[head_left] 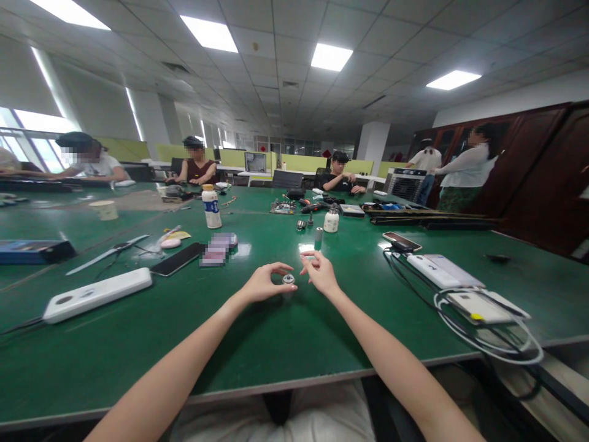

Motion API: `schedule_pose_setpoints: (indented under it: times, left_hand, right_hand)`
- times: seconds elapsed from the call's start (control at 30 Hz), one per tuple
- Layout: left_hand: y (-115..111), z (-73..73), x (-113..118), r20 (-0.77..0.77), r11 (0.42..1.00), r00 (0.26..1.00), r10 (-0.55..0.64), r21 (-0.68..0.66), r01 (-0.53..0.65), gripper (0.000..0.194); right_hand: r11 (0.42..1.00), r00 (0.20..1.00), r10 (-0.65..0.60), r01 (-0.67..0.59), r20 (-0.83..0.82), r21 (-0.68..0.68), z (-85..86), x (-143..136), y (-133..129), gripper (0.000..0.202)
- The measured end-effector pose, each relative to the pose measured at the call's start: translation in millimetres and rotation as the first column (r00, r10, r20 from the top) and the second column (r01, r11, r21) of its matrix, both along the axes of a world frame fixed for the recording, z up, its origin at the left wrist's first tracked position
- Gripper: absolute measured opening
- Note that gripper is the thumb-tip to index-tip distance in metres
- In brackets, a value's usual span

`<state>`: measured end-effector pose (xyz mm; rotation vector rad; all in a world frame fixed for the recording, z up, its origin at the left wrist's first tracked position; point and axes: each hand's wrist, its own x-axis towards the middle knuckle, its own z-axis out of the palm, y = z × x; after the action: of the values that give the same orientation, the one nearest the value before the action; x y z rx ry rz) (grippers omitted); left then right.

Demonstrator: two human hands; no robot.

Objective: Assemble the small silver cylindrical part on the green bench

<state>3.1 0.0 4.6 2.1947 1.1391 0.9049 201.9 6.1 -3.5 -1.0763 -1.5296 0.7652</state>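
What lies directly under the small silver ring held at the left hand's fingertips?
Under the small silver ring is the green table, with a faint reflection. The left hand pinches it; the right hand hovers beside. The ring's underside is hidden.

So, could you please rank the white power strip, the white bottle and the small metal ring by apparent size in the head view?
1. White power strip, though nearest the camera.
2. White bottle, farther back.
3. Small metal ring, at the left hand.

small metal part (288, 280) too tiny to ID | blurred patch on table (216, 253) | cable loop (497, 344) partly under table edge
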Motion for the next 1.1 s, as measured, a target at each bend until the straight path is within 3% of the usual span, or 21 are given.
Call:
schedule_pose_setpoints:
  times: [0.13, 0.27, 0.37, 0.47, 0.63, 0.77, 0.9, 1.0, 1.1]
  left_hand:
    - [0, 3.1, 1, 0.027, 0.992, 0.997, 0.075, 0.100, -0.077, 0.031]
    - [-1, 5.1, 2, 0.040, 0.986, 0.997, 0.060, 0.156, -0.065, 0.025]
    - [4, 6.1, -1, 0.067, 0.972, 0.994, 0.090, 0.210, -0.102, 0.026]
    - [14, 3.0, -10, 0.071, 0.955, 0.984, 0.162, 0.240, -0.174, 0.028]
    - [31, -17.1, -28, -0.240, 0.934, 0.906, 0.350, 0.166, -0.317, 0.020]
    - [35, -27.6, -32, -0.331, 0.930, 0.869, 0.368, 0.139, -0.341, 0.021]
    - [28, -18.0, -23, -0.202, 0.940, 0.926, 0.319, 0.192, -0.282, 0.025]
    - [15, -3.7, -12, -0.012, 0.963, 0.977, 0.211, 0.173, -0.206, 0.031]
    - [2, 8.4, -1, 0.010, 0.987, 0.997, 0.074, 0.144, -0.075, 0.030]
  right_hand:
    - [0.984, 0.996, 0.082, -0.076, 0.035, -0.159, -7.1, -1, 4, 0.028]
    - [0.912, 0.948, 0.314, -0.288, 0.046, -0.291, -16.6, -5, 5, 0.044]
    - [0.868, 0.908, 0.417, -0.391, 0.023, -0.307, -23.5, -6, 5, 0.049]
    - [0.873, 0.909, 0.416, -0.391, 0.028, -0.293, -28.1, -6, 6, 0.049]
    - [0.865, 0.908, 0.418, -0.402, -0.010, -0.302, -29.3, -6, 7, 0.048]
    - [0.852, 0.905, 0.421, -0.417, -0.058, -0.316, -27.7, -7, 7, 0.051]
    - [0.853, 0.910, 0.408, -0.408, -0.072, -0.325, -26.8, -8, 6, 0.051]
    - [0.862, 0.919, 0.390, -0.386, -0.057, -0.328, -26.8, -8, 5, 0.046]
    - [0.877, 0.928, 0.372, -0.356, -0.014, -0.324, -27.2, -8, 5, 0.042]
